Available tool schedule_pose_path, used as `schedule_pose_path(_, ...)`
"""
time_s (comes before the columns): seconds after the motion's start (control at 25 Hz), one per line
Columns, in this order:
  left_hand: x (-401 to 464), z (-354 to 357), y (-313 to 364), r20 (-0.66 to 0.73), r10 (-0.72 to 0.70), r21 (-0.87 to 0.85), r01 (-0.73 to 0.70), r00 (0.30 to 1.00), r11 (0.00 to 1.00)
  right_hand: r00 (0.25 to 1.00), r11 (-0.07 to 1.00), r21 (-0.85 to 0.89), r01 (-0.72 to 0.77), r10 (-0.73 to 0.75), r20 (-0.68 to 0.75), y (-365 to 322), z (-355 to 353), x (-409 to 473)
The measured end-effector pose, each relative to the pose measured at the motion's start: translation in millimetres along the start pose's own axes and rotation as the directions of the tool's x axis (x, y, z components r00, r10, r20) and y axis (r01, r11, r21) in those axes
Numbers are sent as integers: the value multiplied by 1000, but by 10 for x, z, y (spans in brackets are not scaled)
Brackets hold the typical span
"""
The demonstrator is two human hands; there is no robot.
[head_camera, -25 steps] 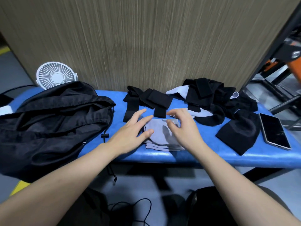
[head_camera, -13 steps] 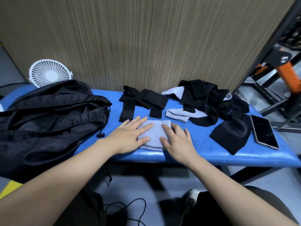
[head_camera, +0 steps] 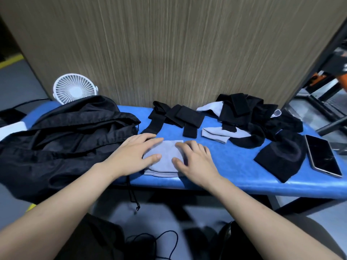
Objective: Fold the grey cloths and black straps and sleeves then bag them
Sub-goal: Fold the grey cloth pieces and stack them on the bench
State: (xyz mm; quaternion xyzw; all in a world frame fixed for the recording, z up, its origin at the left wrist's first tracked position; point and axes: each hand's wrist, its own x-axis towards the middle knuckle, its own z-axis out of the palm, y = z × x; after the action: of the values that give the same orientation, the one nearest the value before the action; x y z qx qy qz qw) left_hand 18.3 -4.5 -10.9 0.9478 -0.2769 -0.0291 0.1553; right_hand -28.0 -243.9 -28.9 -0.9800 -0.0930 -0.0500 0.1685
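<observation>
A folded grey cloth [head_camera: 166, 158] lies near the front edge of the blue bench [head_camera: 234, 162]. My left hand [head_camera: 131, 154] rests flat on its left side, fingers straight. My right hand [head_camera: 195, 160] presses its right side with spread fingers. Behind the cloth sit folded black straps [head_camera: 180, 119]. To the right is a heap of black sleeves and straps [head_camera: 249, 113] with another grey cloth [head_camera: 216, 135] under it. A black sleeve [head_camera: 281, 158] lies alone further right. The black drawstring bag [head_camera: 62, 139] covers the bench's left end.
A phone [head_camera: 323, 156] lies at the bench's right end. A white fan [head_camera: 74, 89] stands behind the bag against the wooden panel. Cables lie on the floor below. Metal frames stand at the far right.
My right hand came down from the cloth's far edge onto its right side and both hands now lie flat on the folded cloth. The view shifted slightly.
</observation>
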Motion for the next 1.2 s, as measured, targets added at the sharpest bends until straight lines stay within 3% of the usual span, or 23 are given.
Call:
schedule_pose_path(0.12, 276, -41, 237, -130, 46, -32, -50, 990, 998, 982, 995, -95, 28, -45, -185, 380, -281, 37)
schedule_pose_path(0.28, 782, 52, 611, -188, 93, -39, -102, 978, 994, 937, 984, -116, -131, 85, -338, 1043, -562, -34)
schedule_pose_path(0.48, 1438, 317, 982, -221, 94, -4, -97, 971, 995, 924, 927, -254, -275, 182, -336, 1680, -659, 17)
schedule_pose_path(0.64, 1739, 522, 1115, -296, 64, 58, -49, 953, 997, 917, 893, -391, -222, 55, -395, 1826, -602, 136)
schedule_pose_path(1.04, 1887, 647, 1196, -256, 50, 85, -29, 965, 996, 916, 912, -383, -144, -24, -401, 1750, -410, 406)
schedule_pose_path(1.2, 1818, 585, 1284, -287, 76, -34, -89, 955, 995, 899, 929, -353, -110, -59, -434, 1731, -432, 389)
